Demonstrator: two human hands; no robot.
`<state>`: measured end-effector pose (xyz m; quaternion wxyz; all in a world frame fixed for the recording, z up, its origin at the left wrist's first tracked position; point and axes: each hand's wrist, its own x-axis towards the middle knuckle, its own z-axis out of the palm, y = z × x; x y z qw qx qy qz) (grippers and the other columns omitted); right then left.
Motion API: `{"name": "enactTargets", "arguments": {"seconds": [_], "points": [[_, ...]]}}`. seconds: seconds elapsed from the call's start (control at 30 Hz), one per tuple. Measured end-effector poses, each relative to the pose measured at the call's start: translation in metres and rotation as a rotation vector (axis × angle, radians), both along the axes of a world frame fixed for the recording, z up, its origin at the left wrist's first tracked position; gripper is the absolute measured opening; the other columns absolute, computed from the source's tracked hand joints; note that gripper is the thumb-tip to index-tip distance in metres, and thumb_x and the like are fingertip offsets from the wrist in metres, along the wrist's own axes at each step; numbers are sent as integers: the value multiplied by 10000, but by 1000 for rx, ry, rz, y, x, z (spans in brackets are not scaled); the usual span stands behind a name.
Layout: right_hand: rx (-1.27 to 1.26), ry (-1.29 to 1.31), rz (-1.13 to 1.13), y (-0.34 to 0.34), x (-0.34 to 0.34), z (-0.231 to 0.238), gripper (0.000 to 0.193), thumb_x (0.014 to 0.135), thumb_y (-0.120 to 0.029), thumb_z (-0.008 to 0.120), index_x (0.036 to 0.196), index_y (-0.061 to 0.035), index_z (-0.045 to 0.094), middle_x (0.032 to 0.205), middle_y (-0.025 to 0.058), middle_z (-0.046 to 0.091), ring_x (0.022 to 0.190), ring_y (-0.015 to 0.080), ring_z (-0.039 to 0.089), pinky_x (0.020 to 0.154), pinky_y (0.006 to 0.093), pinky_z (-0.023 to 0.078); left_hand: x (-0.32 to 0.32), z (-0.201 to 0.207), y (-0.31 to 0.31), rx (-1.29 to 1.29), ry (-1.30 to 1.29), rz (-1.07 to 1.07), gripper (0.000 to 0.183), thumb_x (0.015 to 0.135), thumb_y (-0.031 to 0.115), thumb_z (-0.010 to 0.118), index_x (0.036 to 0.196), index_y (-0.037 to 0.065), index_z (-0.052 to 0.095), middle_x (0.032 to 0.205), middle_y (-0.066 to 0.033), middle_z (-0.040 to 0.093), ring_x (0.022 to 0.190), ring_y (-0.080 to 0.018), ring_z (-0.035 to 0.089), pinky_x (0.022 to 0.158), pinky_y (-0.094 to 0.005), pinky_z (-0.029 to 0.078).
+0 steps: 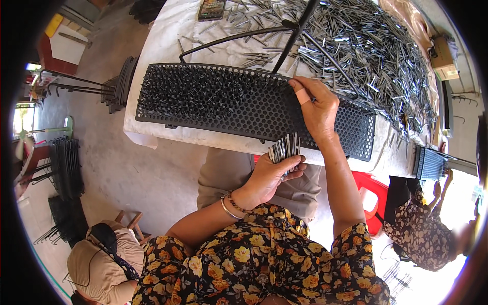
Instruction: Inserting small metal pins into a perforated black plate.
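Observation:
My left hand is closed round a bundle of slim silvery metal pieces, their ends sticking up in front of my lap. Above it, my right hand has its thumb and fingers pinched at the upper edge of a long black perforated rack; whatever is between the fingertips is too small to make out. A pale bandage wraps one digit of that hand. The rack lies tilted at the table's near edge. Dark slim pieces stand thickly in its left part, while the right part shows bare round holes.
A large heap of slim metal pieces covers the table's far right. A black rod frame rises behind the rack. A calculator lies far left. A red plastic chair and two other people are nearby.

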<state>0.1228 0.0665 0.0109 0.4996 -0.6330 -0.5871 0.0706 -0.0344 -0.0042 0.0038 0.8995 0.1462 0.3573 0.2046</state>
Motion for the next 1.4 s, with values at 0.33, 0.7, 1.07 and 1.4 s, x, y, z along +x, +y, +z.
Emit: {"name": "enactTargets", "arguments": {"seconds": [0.33, 0.7, 1.07, 1.4], "points": [[-236, 44, 140, -36, 10, 35, 172, 818, -159, 677, 876, 2, 687, 747, 110, 627, 615, 174, 566, 559, 277, 443, -3, -5, 0, 6, -75, 57, 140, 888, 104, 597, 1015, 45, 608, 960, -59, 645, 903, -180, 633, 804, -323, 535], [-199, 398, -47, -39, 14, 33, 160, 861, -79, 621, 982, 18, 662, 804, 63, 666, 702, 87, 587, 656, 221, 471, 5, -2, 0, 4, -13, 41, 181, 890, 121, 599, 1042, 23, 595, 948, -81, 644, 902, -185, 632, 801, -329, 535], [85, -149, 35, -6, 9, -1, 136, 797, -69, 668, 924, -21, 673, 814, 104, 639, 669, 252, 604, 618, 308, 489, -1, 2, 2, 27, 49, -18, 143, 891, 135, 597, 1000, 42, 607, 929, -68, 651, 868, -165, 635, 762, -307, 538], [-472, 90, 161, -46, 13, 39, 208, 795, -191, 702, 885, -4, 691, 776, 104, 624, 666, 192, 588, 591, 297, 452, -3, 3, 3, 100, -55, 21, 142, 889, 123, 597, 1002, 37, 602, 935, -56, 644, 833, -128, 619, 743, -284, 541]]}}
